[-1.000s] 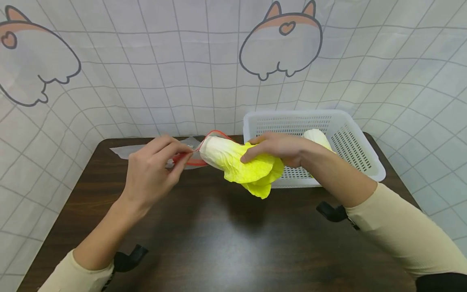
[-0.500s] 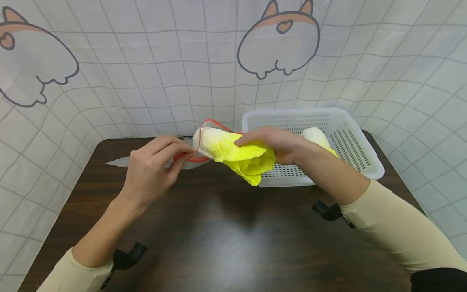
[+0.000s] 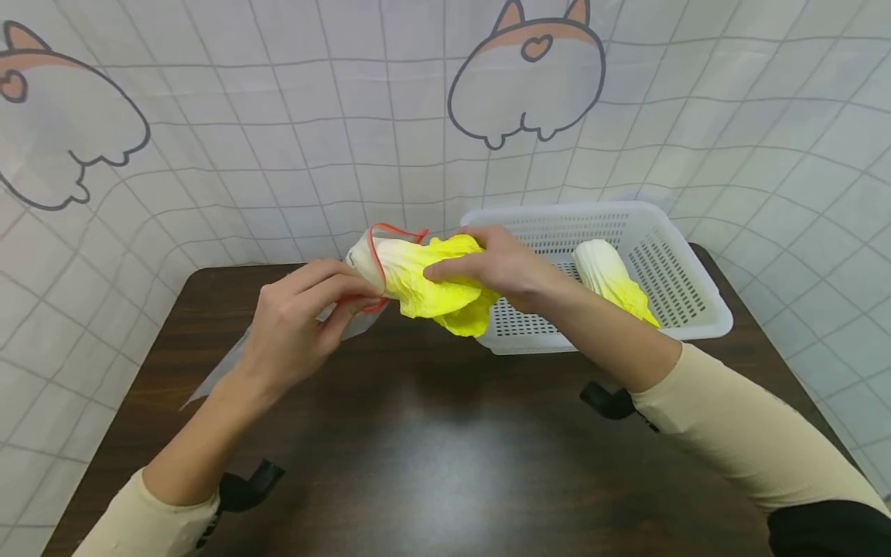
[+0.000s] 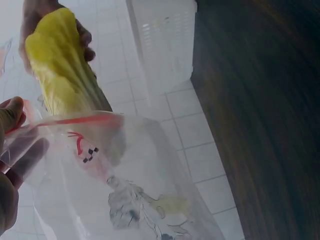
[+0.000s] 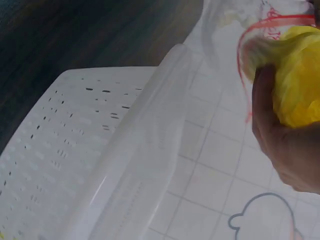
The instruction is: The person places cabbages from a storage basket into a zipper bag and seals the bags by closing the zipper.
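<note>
My right hand (image 3: 497,267) grips a napa cabbage (image 3: 438,290) by its yellow leafy end, thumb on top. The cabbage's white base points left and sits inside the mouth of a clear zip bag (image 4: 165,145) with a red rim. With thumb and fingers my left hand (image 3: 306,317) pinches the bag's red edge. In the left wrist view the bag hangs open, printed with small drawings, and the cabbage slants down into it. The right wrist view has the red rim looped round the cabbage's pale end.
A white perforated basket (image 3: 710,309) stands at the back right of the dark wooden table (image 3: 445,464). Inside it lies another cabbage (image 3: 612,278). Behind hangs a white grid-patterned curtain (image 3: 334,155) with corgi drawings.
The cabbage has moved left, its white base passing from the bag's mouth to inside it. My right hand has followed leftward, while the left hand still pinches the bag's edge.
</note>
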The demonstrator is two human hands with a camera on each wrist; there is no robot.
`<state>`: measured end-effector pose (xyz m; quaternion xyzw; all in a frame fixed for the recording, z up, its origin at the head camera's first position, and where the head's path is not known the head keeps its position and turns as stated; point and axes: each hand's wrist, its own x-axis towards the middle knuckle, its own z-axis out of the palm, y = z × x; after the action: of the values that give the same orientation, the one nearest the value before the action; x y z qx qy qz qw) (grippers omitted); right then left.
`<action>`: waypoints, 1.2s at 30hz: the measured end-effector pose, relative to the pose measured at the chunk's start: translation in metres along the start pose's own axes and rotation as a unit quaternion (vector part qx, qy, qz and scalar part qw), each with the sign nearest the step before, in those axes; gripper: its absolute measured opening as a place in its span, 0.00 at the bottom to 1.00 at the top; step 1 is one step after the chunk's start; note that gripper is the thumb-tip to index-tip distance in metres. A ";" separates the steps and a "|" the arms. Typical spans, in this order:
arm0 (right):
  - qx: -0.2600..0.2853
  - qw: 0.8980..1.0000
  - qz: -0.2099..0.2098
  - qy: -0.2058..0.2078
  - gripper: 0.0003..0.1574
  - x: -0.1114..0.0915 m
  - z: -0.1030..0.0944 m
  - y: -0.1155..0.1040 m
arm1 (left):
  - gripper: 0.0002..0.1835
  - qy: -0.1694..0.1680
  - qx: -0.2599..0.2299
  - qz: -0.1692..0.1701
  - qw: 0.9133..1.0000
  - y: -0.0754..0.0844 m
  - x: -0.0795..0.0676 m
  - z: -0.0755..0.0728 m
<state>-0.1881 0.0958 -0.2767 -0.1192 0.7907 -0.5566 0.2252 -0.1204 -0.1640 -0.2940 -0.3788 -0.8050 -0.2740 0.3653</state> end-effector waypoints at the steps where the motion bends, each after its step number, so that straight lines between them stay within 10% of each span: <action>1: -0.037 0.999 -0.018 0.020 0.31 -0.001 0.001 -0.001 | 0.13 0.001 -0.010 -0.008 1.000 0.000 0.000 0.000; 7: -0.257 0.952 -0.131 0.100 0.41 -0.005 0.009 -0.005 | 0.11 0.001 -0.033 -0.030 0.999 -0.005 0.002 -0.003; 17: -0.413 0.877 -0.225 0.098 0.38 -0.011 0.007 -0.019 | 0.09 0.011 -0.019 -0.058 0.998 -0.006 0.007 -0.012; 20: -0.413 0.866 -0.265 0.097 0.40 -0.011 0.006 -0.024 | 0.09 0.013 -0.009 -0.073 0.997 -0.005 0.009 -0.014; 28: -0.307 0.879 -0.331 0.156 0.47 -0.007 -0.004 -0.031 | 0.09 0.033 -0.017 -0.114 0.993 -0.009 0.014 -0.021; 36: -0.246 0.840 -0.446 0.185 0.38 -0.001 -0.004 -0.029 | 0.08 0.037 -0.048 -0.127 0.990 -0.010 0.014 -0.020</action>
<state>-0.1911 0.0886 -0.2481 -0.4053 0.7900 -0.3954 -0.2352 -0.1274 -0.1785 -0.2729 -0.2802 -0.8186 -0.3701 0.3383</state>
